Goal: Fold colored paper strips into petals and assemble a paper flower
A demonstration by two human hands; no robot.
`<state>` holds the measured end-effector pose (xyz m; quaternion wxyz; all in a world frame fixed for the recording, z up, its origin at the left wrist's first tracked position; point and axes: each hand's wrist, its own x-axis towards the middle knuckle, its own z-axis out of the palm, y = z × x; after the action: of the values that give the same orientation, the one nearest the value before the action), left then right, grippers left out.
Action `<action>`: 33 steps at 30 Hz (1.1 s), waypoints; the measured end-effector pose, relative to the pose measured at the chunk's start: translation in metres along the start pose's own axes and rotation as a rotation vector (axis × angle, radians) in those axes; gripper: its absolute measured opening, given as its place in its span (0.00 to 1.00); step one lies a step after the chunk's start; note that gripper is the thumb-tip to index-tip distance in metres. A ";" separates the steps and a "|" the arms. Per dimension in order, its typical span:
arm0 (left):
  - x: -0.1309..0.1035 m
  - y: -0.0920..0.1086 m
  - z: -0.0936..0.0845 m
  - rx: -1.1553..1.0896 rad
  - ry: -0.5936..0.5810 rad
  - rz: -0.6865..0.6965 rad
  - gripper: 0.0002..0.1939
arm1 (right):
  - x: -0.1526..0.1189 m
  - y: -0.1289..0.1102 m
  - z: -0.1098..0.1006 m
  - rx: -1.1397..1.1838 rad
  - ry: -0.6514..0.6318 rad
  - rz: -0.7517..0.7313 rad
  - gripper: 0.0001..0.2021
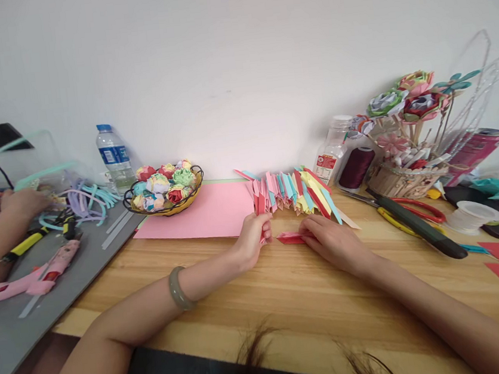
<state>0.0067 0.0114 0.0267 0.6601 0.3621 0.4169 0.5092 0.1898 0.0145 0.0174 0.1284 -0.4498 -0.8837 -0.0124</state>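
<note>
My left hand (254, 238), with a bangle on its wrist, is closed around a folded red paper piece (259, 202) that sticks up from the fist. Over the wooden table, my right hand (327, 239) pinches a second folded red paper piece (290, 238), which points left toward the other hand. Just behind both hands lies a row of folded paper pieces (288, 188) in pink, blue, red and yellow. A pink paper sheet (216, 215) lies flat beyond my left forearm.
A basket of paper flowers (169, 211) sits on the sheet. At right are pliers (418, 210), a black-handled tool (420, 224), a white spool (471, 217) and a flower holder (406, 180). To the left, a co-worker's hands (24, 203) work near a pink glue gun (54, 269).
</note>
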 end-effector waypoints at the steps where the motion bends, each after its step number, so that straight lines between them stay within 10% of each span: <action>1: 0.000 -0.001 -0.001 0.007 0.003 0.007 0.11 | 0.000 0.000 -0.001 -0.005 -0.003 0.002 0.08; 17: -0.016 -0.001 0.009 0.224 -0.093 0.161 0.15 | -0.005 -0.006 -0.009 0.624 0.345 0.184 0.10; 33: -0.022 0.006 0.013 0.010 -0.140 0.111 0.13 | -0.006 -0.020 -0.016 1.086 0.291 0.234 0.12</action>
<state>0.0131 -0.0089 0.0410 0.6567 0.4226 0.3516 0.5163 0.1811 -0.0046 0.0335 0.4619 -0.4078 -0.6811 0.3956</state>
